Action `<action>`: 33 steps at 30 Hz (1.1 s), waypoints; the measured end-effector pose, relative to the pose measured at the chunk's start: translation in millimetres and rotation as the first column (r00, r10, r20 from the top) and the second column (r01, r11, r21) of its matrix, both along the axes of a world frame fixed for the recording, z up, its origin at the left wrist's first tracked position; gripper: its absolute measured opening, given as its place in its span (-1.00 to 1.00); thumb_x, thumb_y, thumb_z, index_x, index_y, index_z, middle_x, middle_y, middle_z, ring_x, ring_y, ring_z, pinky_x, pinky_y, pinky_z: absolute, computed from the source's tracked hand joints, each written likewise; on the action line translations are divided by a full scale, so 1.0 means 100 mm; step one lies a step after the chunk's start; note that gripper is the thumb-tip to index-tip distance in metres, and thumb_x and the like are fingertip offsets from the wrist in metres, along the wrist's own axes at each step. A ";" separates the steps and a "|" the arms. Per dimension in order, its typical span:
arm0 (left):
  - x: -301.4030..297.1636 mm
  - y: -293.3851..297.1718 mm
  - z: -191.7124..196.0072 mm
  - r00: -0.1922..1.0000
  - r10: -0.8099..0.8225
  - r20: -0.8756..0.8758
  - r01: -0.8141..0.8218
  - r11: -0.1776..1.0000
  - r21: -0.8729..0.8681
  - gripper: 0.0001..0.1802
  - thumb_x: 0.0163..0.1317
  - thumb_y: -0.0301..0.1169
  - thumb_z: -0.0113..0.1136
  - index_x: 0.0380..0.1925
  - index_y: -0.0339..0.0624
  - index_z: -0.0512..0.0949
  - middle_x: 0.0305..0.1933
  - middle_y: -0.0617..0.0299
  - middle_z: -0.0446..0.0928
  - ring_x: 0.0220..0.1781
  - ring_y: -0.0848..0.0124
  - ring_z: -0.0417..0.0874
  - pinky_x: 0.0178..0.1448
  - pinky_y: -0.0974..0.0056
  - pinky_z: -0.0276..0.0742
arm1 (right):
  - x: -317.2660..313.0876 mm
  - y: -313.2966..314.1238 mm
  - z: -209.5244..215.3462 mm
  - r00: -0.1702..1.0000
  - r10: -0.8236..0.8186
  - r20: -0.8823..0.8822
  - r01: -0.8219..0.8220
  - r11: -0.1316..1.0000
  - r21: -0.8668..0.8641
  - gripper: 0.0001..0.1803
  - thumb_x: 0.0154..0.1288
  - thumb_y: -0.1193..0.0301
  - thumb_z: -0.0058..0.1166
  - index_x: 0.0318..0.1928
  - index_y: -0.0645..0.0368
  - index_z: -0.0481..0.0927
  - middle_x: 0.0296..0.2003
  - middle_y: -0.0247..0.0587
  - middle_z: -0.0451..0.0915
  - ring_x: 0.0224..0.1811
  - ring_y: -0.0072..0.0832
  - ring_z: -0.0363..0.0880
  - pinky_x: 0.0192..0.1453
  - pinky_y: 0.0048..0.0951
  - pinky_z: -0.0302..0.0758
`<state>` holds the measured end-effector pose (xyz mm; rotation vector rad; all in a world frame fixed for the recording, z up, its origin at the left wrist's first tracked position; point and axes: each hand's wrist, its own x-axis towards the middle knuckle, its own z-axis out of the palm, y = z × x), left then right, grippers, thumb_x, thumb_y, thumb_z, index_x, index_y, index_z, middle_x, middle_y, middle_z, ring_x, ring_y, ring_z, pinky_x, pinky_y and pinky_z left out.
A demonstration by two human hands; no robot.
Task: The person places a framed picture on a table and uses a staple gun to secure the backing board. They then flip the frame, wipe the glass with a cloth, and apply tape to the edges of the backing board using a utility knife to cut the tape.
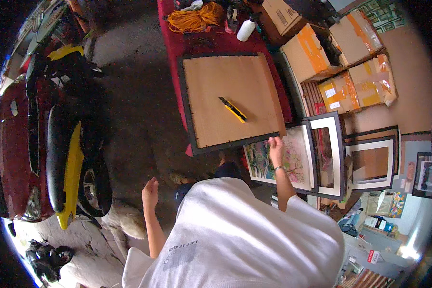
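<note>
A square picture frame (189,110) with a dark border lies face down on a table with a dark red cloth (175,43). Its brown backing board (211,77) sticks out slightly past the border on the right. On the board rests a yellow and black utility knife (234,110). My right hand (276,152) is at the frame's near right corner, fingertips drawn together; whatever they may pinch is too small to make out. Away from the table, my left hand (150,193) is raised beside my body, its fingers curled with nothing visible in them.
Framed pictures (295,161) lean to the right of the table. Behind them are taped cardboard boxes (353,86). An orange cord bundle (194,18) and a white bottle (246,30) sit at the table's far end. A red and yellow motorbike (72,173) stands at left.
</note>
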<state>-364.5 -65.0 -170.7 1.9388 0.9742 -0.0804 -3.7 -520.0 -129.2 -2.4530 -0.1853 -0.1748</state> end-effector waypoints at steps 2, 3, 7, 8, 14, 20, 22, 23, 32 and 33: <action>0.36 -0.31 0.16 0.999 -0.028 0.034 0.028 1.000 -0.011 -0.59 0.49 -0.19 0.16 0.14 -0.26 0.63 0.00 -0.09 0.73 0.07 0.11 0.76 0.15 0.16 0.58 | 0.28 -0.44 -0.15 0.994 -0.089 -0.056 0.097 0.983 0.155 -0.79 0.49 0.35 0.12 -0.27 0.23 0.58 -0.45 -0.17 0.62 -0.40 -0.39 0.59 -0.23 -0.29 0.53; 0.51 -0.46 0.24 0.999 -0.037 0.019 0.039 0.994 -0.106 -0.60 0.51 -0.20 0.15 0.14 -0.27 0.63 0.02 -0.03 0.73 0.09 0.23 0.74 0.17 0.20 0.57 | 0.44 -0.62 -0.24 0.987 -0.111 -0.115 0.130 0.976 0.176 -0.85 0.43 0.38 0.20 -0.20 0.21 0.59 -0.42 -0.22 0.63 -0.36 -0.43 0.59 -0.22 -0.30 0.55; 1.24 -1.31 0.28 0.992 -0.066 0.104 0.106 0.892 -0.440 -0.58 0.53 -0.18 0.12 0.12 -0.32 0.63 0.04 0.02 0.73 0.13 0.34 0.70 0.22 0.24 0.54 | 1.05 -1.24 -0.61 0.994 -0.012 -0.106 0.005 0.998 -0.067 -0.72 0.38 0.27 0.29 -0.21 0.22 0.56 -0.39 -0.14 0.63 -0.33 -0.25 0.62 -0.21 -0.22 0.53; 1.43 -1.58 0.25 0.992 -0.077 0.102 0.117 0.871 -0.478 -0.55 0.54 -0.17 0.11 0.12 -0.36 0.62 0.04 0.02 0.73 0.13 0.36 0.70 0.22 0.25 0.53 | 1.23 -1.33 -0.71 0.977 -0.052 -0.209 0.028 0.993 -0.118 -0.64 0.32 0.17 0.36 -0.22 0.20 0.57 -0.37 -0.09 0.66 -0.28 -0.16 0.66 -0.19 -0.17 0.54; 2.84 -3.20 -0.14 0.952 0.277 -0.130 -0.222 0.332 -0.917 -0.55 0.55 -0.07 0.09 0.11 -0.25 0.58 0.05 0.22 0.69 0.02 0.36 0.68 0.14 0.29 0.55 | 1.91 -1.60 -0.97 0.873 0.293 -0.389 -0.305 0.952 0.031 -0.61 0.23 0.17 0.45 -0.32 0.19 0.55 -0.48 -0.25 0.58 -0.43 -0.46 0.52 -0.29 -0.36 0.49; 3.43 -3.86 -0.40 0.541 0.776 -0.325 -0.646 0.136 -0.751 -0.63 0.46 -0.04 0.25 -0.07 -0.05 0.44 -0.30 0.32 0.49 -0.42 0.49 0.45 -0.38 0.26 0.39 | 1.87 -1.46 -0.78 0.763 0.359 -0.537 -0.356 0.927 0.113 -0.58 0.17 0.21 0.49 -0.29 0.20 0.52 -0.45 -0.16 0.63 -0.44 -0.32 0.61 -0.30 -0.29 0.54; 3.37 -3.82 -0.45 0.457 0.854 -0.247 -0.671 0.149 -0.727 -0.62 0.46 -0.04 0.25 -0.06 -0.06 0.43 -0.25 0.35 0.48 -0.38 0.52 0.44 -0.35 0.29 0.40 | 1.82 -1.33 -0.70 0.672 0.404 -0.621 -0.423 0.897 0.126 -0.56 0.15 0.19 0.51 -0.31 0.19 0.51 -0.44 -0.16 0.63 -0.41 -0.34 0.63 -0.29 -0.30 0.55; 3.34 -3.78 -0.48 0.480 0.860 -0.175 -0.639 0.206 -0.741 -0.61 0.46 -0.03 0.24 -0.06 -0.08 0.42 -0.24 0.36 0.48 -0.36 0.52 0.44 -0.31 0.30 0.42 | 1.83 -1.24 -0.68 0.705 0.481 -0.521 -0.490 0.862 0.132 -0.55 0.13 0.24 0.55 -0.38 0.21 0.47 -0.56 -0.28 0.57 -0.53 -0.51 0.56 -0.42 -0.37 0.49; 3.34 -4.26 -0.53 0.741 0.666 -0.088 -0.557 0.537 -0.634 -0.61 0.45 -0.25 0.27 0.07 -0.26 0.41 0.01 0.19 0.56 0.03 0.41 0.58 0.17 0.25 0.53 | 3.10 -0.35 -0.71 0.677 0.355 -0.644 -0.287 0.934 0.213 -0.49 0.08 0.16 0.59 -0.42 0.22 0.49 -0.65 -0.26 0.56 -0.75 -0.56 0.44 -0.68 -0.42 0.36; 3.37 -4.45 -0.48 0.787 0.617 -0.022 -0.507 0.625 -0.594 -0.59 0.44 -0.30 0.28 0.09 -0.31 0.40 0.04 0.16 0.58 0.09 0.38 0.59 0.24 0.25 0.50 | 3.36 -0.21 -0.74 0.715 0.361 -0.598 -0.315 0.931 0.185 -0.47 0.07 0.13 0.60 -0.40 0.23 0.50 -0.63 -0.26 0.57 -0.75 -0.56 0.44 -0.67 -0.42 0.36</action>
